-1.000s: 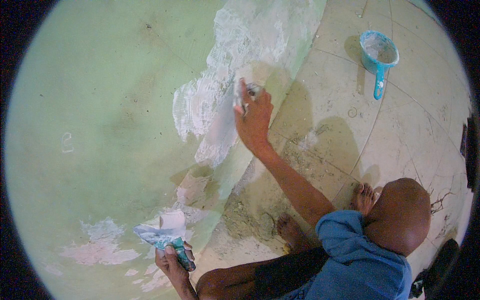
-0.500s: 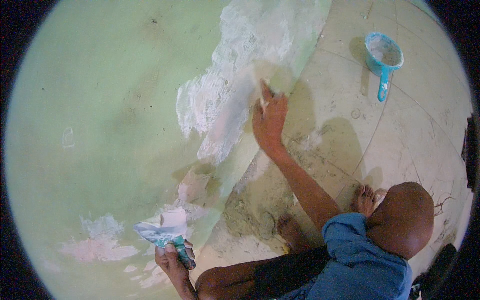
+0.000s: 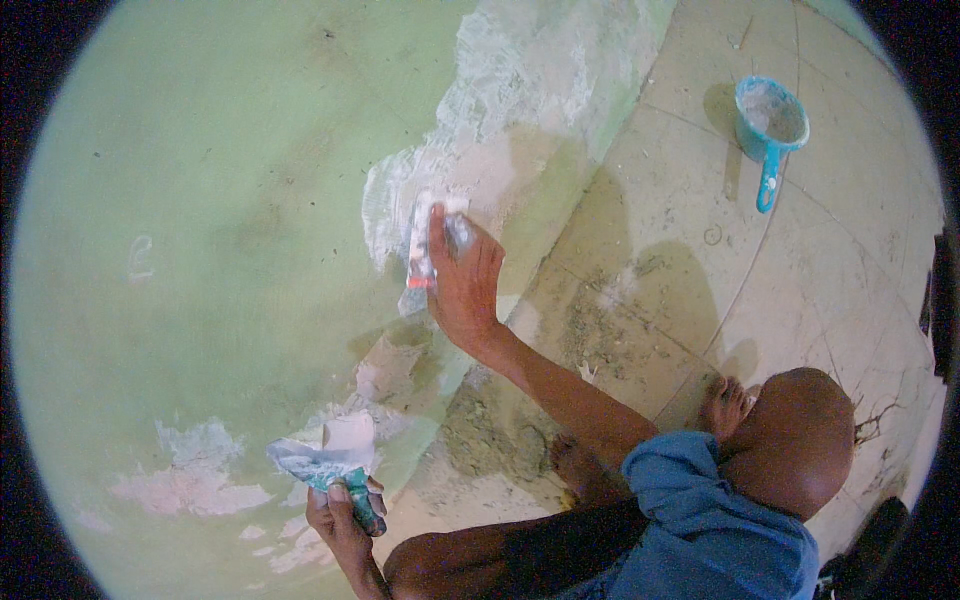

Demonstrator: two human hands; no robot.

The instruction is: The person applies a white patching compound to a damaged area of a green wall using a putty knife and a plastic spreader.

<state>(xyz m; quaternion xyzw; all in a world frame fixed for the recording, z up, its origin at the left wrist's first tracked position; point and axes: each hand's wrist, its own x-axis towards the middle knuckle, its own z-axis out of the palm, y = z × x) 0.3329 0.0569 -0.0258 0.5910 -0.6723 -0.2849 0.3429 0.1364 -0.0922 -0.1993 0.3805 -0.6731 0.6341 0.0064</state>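
My left hand (image 3: 345, 515), low in the view, is closed round the green handle of a putty knife (image 3: 345, 445). Its wide blade carries white putty and is held in front of the green wall (image 3: 230, 330). Higher up and to the right, my right hand (image 3: 468, 285) grips a flat putty spreader (image 3: 422, 245) with a reddish end. The spreader lies against the wall over a patch of whitish putty (image 3: 520, 90), its far side partly hidden by my fingers. The patch runs along the bottom of the wall beside the floor.
A blue dipper (image 3: 772, 115) with greyish-white putty inside stands on the tiled floor (image 3: 790, 290) at the far right. Dirt and crumbs (image 3: 510, 425) lie along the wall's foot. My bent knees and bare feet are close by. Smaller putty patches (image 3: 195, 480) mark the lower left wall.
My right hand has moved left and down with the spreader, from the patch's right side onto its lower left part. My left hand and the putty knife have hardly moved.
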